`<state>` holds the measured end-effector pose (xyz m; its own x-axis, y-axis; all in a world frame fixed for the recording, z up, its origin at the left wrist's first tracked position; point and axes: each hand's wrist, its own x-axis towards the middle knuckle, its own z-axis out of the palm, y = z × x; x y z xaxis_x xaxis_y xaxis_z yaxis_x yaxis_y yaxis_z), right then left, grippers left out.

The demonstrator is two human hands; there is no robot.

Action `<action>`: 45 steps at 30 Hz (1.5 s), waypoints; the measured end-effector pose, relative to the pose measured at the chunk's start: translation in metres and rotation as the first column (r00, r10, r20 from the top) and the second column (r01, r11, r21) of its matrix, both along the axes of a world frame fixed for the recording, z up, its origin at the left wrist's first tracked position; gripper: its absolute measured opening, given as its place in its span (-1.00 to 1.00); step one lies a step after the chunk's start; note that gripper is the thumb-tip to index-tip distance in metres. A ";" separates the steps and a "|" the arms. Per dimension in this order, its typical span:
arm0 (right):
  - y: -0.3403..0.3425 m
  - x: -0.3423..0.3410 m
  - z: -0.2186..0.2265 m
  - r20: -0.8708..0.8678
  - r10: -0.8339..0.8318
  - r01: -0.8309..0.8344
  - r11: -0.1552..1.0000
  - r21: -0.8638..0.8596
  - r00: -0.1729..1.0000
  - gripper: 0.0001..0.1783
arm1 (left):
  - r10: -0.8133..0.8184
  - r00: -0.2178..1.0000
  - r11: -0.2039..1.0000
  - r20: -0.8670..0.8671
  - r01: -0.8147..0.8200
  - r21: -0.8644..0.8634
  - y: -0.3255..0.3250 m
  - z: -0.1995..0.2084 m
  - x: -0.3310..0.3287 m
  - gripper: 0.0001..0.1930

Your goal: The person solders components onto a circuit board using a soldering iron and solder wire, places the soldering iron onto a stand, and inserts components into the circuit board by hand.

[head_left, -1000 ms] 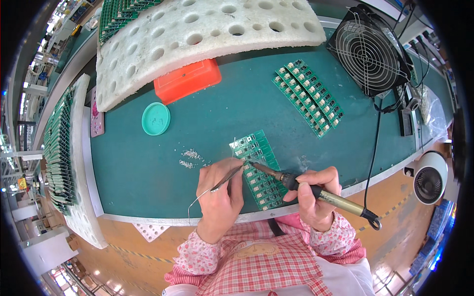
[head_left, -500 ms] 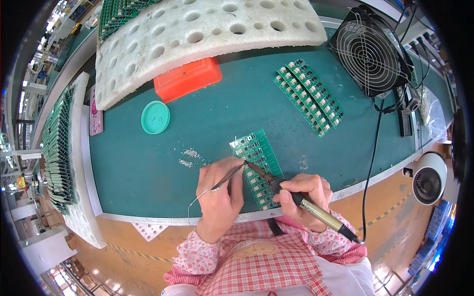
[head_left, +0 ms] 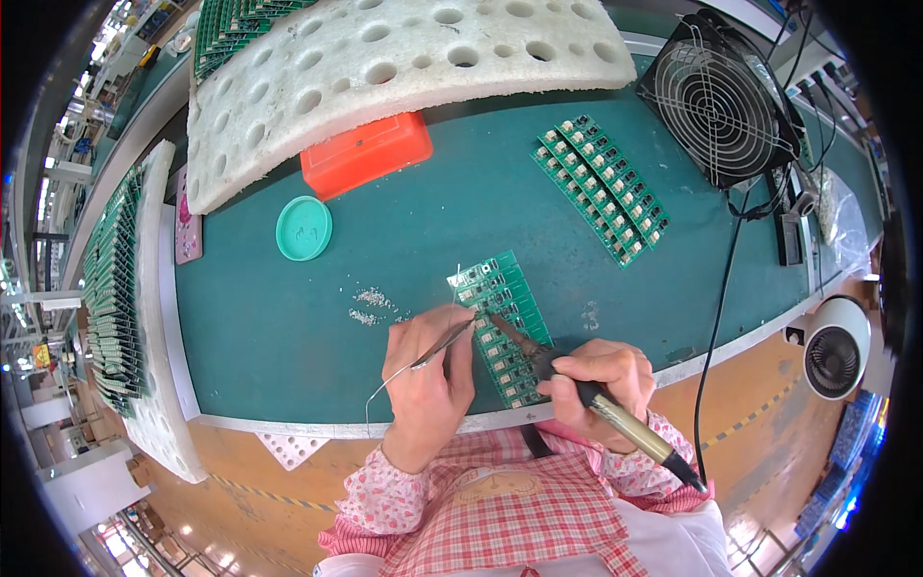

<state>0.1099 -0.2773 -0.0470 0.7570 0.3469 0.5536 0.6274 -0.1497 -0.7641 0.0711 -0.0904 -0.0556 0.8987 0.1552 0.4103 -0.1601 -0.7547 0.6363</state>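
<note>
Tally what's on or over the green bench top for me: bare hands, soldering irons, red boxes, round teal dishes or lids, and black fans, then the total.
Left hand and right hand: 2
Soldering iron: 1
Red box: 1
Round teal dish or lid: 1
Black fan: 1
Total: 6

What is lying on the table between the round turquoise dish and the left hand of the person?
In the head view, small loose silvery bits lie there on the green tabletop, between the dish and the left hand.
</note>
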 end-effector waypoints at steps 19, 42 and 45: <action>-0.012 -0.012 -0.009 -0.131 -0.174 0.184 0.981 0.069 0.976 -0.74 | 0.150 0.989 0.989 0.012 -0.150 0.007 0.019 0.010 -0.017 -0.77; -0.014 -0.011 -0.007 -0.152 -0.130 0.146 0.984 0.097 0.980 -0.77 | 0.148 0.989 0.981 -0.012 -0.145 0.129 0.027 0.004 -0.023 -0.76; -0.013 -0.011 -0.008 -0.147 -0.131 0.147 0.984 0.101 0.980 -0.77 | 0.136 0.991 0.983 -0.013 -0.134 0.126 0.027 0.005 -0.022 -0.76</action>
